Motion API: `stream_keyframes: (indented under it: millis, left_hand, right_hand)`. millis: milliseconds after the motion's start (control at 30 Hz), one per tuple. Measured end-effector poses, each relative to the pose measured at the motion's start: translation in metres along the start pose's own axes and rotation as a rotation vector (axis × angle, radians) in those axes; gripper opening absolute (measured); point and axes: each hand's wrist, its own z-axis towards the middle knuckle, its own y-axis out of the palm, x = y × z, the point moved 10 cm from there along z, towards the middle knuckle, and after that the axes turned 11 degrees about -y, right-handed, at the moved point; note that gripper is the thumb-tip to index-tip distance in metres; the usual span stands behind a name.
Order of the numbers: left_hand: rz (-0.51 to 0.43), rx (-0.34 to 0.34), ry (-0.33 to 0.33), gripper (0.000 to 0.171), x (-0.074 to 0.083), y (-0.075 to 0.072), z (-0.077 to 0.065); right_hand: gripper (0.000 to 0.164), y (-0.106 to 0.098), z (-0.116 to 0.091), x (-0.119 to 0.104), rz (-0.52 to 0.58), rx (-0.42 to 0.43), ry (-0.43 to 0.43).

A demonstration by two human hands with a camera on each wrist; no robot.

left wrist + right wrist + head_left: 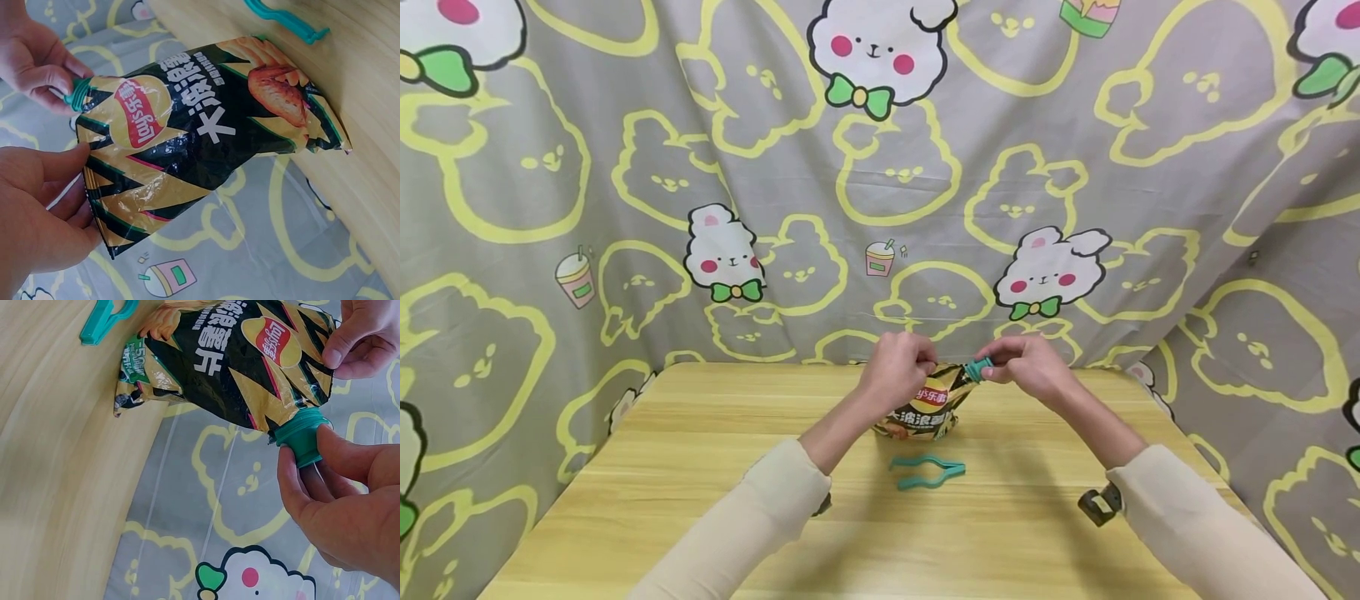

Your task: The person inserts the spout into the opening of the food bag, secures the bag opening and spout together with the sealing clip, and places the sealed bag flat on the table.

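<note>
Head view shows me the chip bag (931,398) held up near the back of the table (647,475), its lower end at the wood, top edge between my two hands. My left hand (47,209) pinches that top edge, thumb in front and fingers behind, barely parted by the thin film. My right hand (356,500) has thumb and fingers closed round the green spout (303,434) at the bag's top corner. On the table in front of the bag lies a green clip (953,471), its two arms spread, touched by neither hand.

What worries me is that corner. I can't tell how much film sits inside the spout; if it's only a little, a tug from the right could pull the spout off. Pulling the hands apart might also tear the film. Should my left pinch slip, the bag would probably sag or twist, and, if the top is already cut, which I can't make out, chips could spill.
</note>
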Motion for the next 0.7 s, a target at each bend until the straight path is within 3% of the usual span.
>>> stream_keyframes:
  millis: [400, 700]
  left_hand:
    - [-0.002, 0.003, -0.009, 0.014, -0.0026, -0.0033, 0.0015]
    - [0.008, 0.006, -0.007, 0.013, -0.0029, -0.0019, 0.0022]
  right_hand:
    - [0.024, 0.0036, 0.0, 0.0062, 0.045, -0.024, -0.004]
    - [0.021, 0.0057, 0.0019, 0.0054, -0.002, -0.014, -0.003]
